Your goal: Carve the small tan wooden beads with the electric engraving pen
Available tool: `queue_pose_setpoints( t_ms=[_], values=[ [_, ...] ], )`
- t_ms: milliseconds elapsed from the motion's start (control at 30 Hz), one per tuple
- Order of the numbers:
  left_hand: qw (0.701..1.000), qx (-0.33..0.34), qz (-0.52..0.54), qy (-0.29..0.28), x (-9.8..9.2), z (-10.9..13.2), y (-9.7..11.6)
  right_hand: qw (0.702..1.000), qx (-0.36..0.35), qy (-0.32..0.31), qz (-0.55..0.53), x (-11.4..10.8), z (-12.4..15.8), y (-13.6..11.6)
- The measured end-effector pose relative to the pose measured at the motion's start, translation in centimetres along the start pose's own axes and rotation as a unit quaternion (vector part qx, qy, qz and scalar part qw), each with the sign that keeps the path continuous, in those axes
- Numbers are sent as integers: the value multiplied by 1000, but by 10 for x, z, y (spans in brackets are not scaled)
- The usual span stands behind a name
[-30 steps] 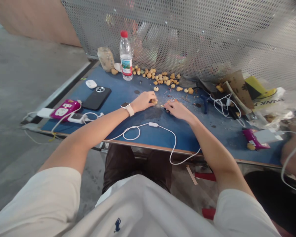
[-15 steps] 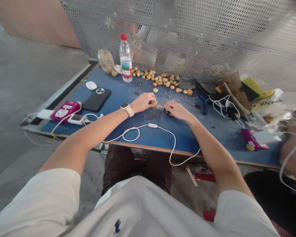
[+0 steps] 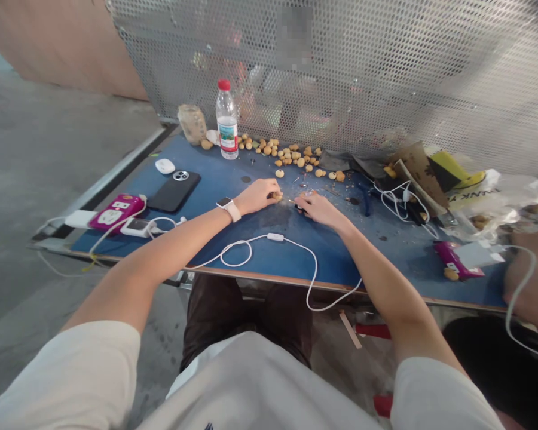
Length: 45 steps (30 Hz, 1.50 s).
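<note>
Near the middle of the blue table, my left hand [image 3: 260, 195] is closed in a pinch around a small round tan fruit [image 3: 277, 196] that looks like a longan. My right hand [image 3: 314, 206], just to its right, is closed on a thin tool [image 3: 298, 208] with a dark handle. The tool's slim, light tip points left at the fruit; I cannot tell whether they touch. Farther back lies a loose longan [image 3: 279, 173] with a dark spot on it. Behind it, several more longans [image 3: 291, 156] form a row along the mesh panel.
A water bottle [image 3: 226, 128] stands at the back left. On the left are a black phone [image 3: 174, 191] and a magenta power strip [image 3: 118, 212]. A white cable [image 3: 275, 237] loops along the front edge. Plastic bags [image 3: 497, 200], cardboard and another person's arm [image 3: 531, 280] are at the right.
The whole view has shifted slightly, so the table sits lower in the picture. My left fingers have turned a little around the longan. Both hands keep their places and grips.
</note>
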<state>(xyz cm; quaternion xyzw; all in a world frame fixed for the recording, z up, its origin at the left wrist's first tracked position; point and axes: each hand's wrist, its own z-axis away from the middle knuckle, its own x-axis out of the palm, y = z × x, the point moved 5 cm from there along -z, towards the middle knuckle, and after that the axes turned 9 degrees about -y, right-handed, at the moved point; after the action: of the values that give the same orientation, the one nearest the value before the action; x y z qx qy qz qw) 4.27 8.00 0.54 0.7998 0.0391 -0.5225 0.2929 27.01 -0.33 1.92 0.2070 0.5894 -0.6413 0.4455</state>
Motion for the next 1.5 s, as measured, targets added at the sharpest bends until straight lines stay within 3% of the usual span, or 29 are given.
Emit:
queue_pose_setpoints(
  t_ms=[667,1100,1267,1500],
  values=[
    [1000,-5,-3,-6,4,1,0,997,18,4,70,1,4,-13],
    [1000,-19,23,9,1,0,-1,996,31,-40,-72,2,6,1],
    [996,-43,55,51,-4,4,-2,998,7,36,56,-9,9,-5],
    [992,-78,73,72,-8,7,-7,993,-1,63,99,5,5,-11]
  ],
)
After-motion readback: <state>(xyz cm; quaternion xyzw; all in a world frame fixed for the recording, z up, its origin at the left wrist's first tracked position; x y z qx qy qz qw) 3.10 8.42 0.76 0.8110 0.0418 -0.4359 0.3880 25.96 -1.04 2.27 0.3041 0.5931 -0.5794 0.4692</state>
